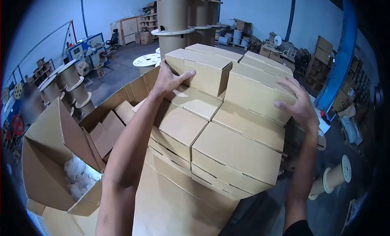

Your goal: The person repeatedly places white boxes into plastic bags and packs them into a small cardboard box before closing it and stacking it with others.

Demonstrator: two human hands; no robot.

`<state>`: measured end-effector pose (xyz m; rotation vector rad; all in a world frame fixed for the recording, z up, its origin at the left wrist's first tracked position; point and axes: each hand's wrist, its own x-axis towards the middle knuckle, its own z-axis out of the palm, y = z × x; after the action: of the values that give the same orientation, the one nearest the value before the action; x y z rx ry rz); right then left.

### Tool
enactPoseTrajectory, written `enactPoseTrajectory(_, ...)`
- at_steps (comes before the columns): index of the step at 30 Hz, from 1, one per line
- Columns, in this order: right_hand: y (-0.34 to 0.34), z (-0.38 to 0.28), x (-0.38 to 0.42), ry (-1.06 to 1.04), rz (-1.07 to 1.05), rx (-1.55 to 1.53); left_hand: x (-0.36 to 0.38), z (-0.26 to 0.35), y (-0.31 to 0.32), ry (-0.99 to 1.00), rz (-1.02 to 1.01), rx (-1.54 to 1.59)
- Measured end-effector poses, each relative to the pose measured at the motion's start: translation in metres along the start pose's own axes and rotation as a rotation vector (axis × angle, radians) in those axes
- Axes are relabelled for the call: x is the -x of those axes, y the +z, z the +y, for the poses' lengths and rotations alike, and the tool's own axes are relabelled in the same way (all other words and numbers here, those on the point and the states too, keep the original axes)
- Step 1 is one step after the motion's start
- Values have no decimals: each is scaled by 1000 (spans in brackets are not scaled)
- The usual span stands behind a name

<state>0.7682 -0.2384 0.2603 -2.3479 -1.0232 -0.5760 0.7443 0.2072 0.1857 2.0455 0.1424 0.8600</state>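
Observation:
Closed cardboard boxes are stacked in layers in front of me. My left hand (172, 79) presses against the left end of an upper box (203, 75), its thumb on the near face and its other fingers mostly hidden behind. With fingers spread, my right hand (298, 102) rests at the right end of the neighbouring upper box (256, 90). A narrow gap parts these two boxes. Lower boxes (235, 150) lie nearer to me, side by side. All the stack's boxes in view look shut.
At the left stands an open carton (44, 155) with clear plastic (79, 177) inside. Behind it a larger carton (136, 88) holds more boxes. Tall reels (172, 12) rise beyond the stack. A blue post (337, 61) and a reel (335, 177) are at the right.

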Motion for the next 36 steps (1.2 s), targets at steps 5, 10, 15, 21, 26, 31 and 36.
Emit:
enactPoseTrajectory(5,23,20,-2,50,159,-87,7,-4,2,100,-17,-127)
enactPoseTrajectory(10,22,14,-1,26,186,-94,5,-10,5,157,-59,-126)
enactPoseTrajectory(15,17,7,-2,-7,150,-61,4,-12,-16,233,-187,-11)
enactPoseTrajectory(21,27,29,-5,2,95,-92,14,-82,-154,-237,-137,-223)
enactPoseTrajectory(26,33,48,-6,6,118,-193,85,-138,-177,-383,-425,-781)
enactPoseTrajectory(31,30,54,-5,14,99,-162,95,-165,-119,-697,-213,-1169)
enactPoseTrajectory(36,29,46,-4,42,85,-213,70,-140,-100,-935,-588,-1353)
